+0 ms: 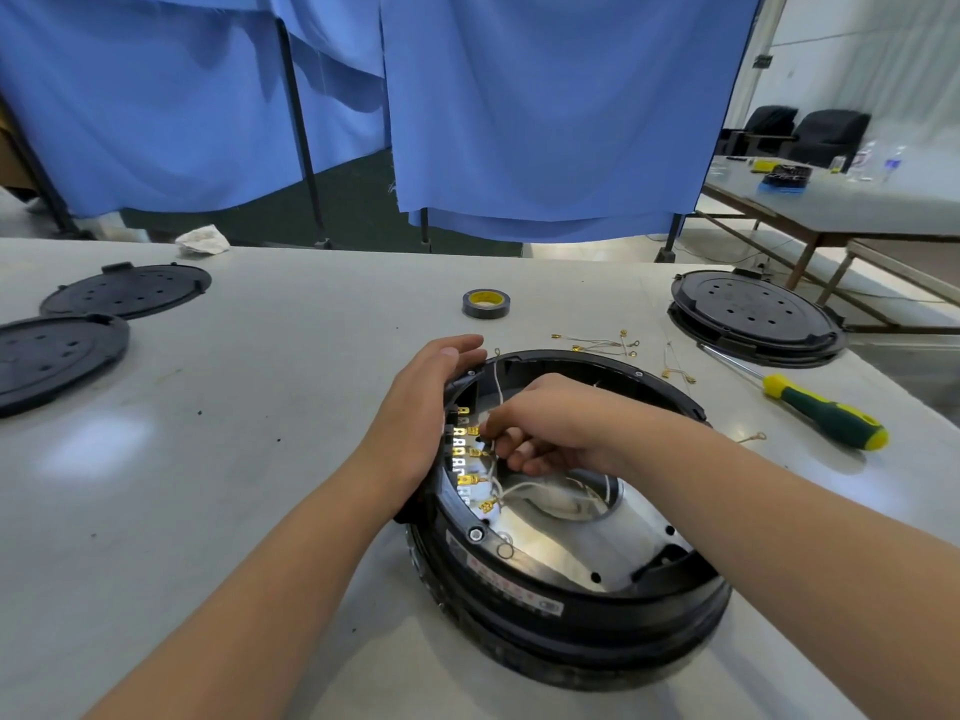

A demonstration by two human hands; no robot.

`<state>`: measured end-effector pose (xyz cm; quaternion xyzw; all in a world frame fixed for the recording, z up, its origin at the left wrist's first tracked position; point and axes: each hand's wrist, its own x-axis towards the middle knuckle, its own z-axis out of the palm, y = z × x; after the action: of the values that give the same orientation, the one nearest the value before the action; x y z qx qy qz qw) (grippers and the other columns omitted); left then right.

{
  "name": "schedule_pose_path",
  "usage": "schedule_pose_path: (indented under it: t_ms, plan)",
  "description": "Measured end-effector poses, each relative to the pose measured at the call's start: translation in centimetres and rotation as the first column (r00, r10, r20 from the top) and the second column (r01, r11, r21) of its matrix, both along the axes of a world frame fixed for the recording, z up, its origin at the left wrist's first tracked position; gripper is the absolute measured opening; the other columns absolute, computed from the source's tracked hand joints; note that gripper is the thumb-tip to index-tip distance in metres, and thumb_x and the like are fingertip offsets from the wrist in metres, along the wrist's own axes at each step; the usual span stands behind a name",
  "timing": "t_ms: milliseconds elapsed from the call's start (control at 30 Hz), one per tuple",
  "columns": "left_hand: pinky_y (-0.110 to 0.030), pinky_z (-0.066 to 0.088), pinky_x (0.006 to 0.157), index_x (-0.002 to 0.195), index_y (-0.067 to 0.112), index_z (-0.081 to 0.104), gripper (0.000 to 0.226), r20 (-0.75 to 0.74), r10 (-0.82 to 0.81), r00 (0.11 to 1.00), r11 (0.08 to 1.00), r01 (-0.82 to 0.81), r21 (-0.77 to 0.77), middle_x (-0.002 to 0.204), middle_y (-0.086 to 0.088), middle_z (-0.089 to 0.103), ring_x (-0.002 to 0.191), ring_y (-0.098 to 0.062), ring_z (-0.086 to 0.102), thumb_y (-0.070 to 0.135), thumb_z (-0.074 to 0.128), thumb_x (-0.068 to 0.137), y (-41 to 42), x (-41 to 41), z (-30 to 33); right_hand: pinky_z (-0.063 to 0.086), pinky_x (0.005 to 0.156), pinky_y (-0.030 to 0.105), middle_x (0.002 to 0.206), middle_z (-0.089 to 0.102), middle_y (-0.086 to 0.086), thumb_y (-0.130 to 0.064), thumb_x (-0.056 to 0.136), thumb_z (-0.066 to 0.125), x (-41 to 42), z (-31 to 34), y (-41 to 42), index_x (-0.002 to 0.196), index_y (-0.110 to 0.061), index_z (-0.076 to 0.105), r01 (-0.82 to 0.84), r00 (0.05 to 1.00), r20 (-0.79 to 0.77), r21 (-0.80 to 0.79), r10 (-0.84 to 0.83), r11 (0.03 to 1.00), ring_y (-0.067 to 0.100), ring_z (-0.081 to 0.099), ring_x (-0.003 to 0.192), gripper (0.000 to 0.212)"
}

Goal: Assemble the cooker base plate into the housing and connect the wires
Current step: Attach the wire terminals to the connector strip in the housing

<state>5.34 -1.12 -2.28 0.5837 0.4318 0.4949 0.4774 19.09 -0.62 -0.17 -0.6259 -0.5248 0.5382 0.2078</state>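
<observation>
Inspector A: Two bare hands were on the work. The black round housing (566, 589) lay flat on the grey table (260, 459), nearest the camera, open side up, with its shiny metal base plate (561, 553) seated inside. Being round, it showed no long axis.

Inspector B: And the hands?

Inspector A: The left hand (421, 407) was cupped against the housing's outer left rim, fingers curled over the edge. The right hand (550, 423) reached inside, fingers pinched around a white wire (498, 392) beside a row of brass terminals (467, 459) along the left inner wall. The exact terminal touched could not be told.

Inspector B: Beyond that?

Inspector A: Loose wires (602, 345) with gold lugs lay just behind the housing; a green-and-yellow screwdriver (810, 407) lay to the right, its shaft pointing away to the left. A roll of tape (485, 304) sat farther back. Two black covers (93, 319) lay at left, stacked ones (753, 314) at right. Blue curtains (519, 106) hung behind, with a second table (831, 200) and dark chairs (810, 132) far right.
</observation>
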Motion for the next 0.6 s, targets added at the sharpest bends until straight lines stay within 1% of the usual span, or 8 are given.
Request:
schedule_pose_path:
  t_ms: [200, 400, 533, 600]
  plan:
    - [-0.027, 0.043, 0.099, 0.114, 0.026, 0.060, 0.039, 0.019, -0.003, 1.000, 1.000, 0.003, -0.012, 0.124, 0.002, 0.063, 0.119, -0.011, 0.055, 0.018, 0.024, 0.103, 0.23, 0.13, -0.07, 0.048, 0.040, 0.016, 0.055, 0.068, 0.004, -0.011, 0.089, 0.062, -0.11, 0.00, 0.00, 0.091, 0.001, 0.064, 0.007, 0.998, -0.057, -0.037, -0.009, 0.999, 0.009, 0.063, 0.043, 0.012]
    - [-0.030, 0.037, 0.105, 0.120, 0.027, 0.056, 0.038, -0.021, -0.021, 1.000, 1.000, 0.021, -0.020, 0.128, 0.002, 0.060, 0.124, -0.012, 0.051, 0.021, 0.023, 0.103, 0.13, 0.21, 0.08, 0.043, 0.036, 0.013, 0.051, 0.063, -0.001, -0.011, 0.090, 0.062, -0.07, 0.09, -0.04, 0.081, -0.007, 0.064, 0.010, 0.995, -0.101, -0.063, -0.017, 0.998, 0.004, 0.058, 0.040, 0.011]
    - [-0.031, 0.031, 0.109, 0.129, 0.025, 0.051, 0.039, -0.052, -0.027, 0.998, 0.999, 0.026, -0.020, 0.129, 0.003, 0.058, 0.127, -0.012, 0.047, 0.023, 0.022, 0.103, -0.06, 0.27, 0.25, 0.043, 0.036, 0.013, 0.049, 0.062, -0.003, -0.014, 0.091, 0.063, -0.35, 0.01, 0.01, 0.079, -0.008, 0.065, -0.008, 0.993, -0.114, -0.068, 0.001, 0.998, 0.002, 0.056, 0.039, 0.014]
    - [-0.033, 0.030, 0.111, 0.129, 0.024, 0.051, 0.039, -0.055, -0.026, 0.998, 1.000, 0.025, -0.019, 0.129, 0.002, 0.058, 0.128, -0.013, 0.046, 0.022, 0.022, 0.104, -0.08, 0.30, 0.30, 0.042, 0.036, 0.012, 0.049, 0.062, -0.003, -0.014, 0.091, 0.063, -0.44, -0.04, 0.02, 0.077, -0.007, 0.064, -0.012, 0.994, -0.113, -0.061, 0.005, 0.998, 0.002, 0.056, 0.038, 0.015]
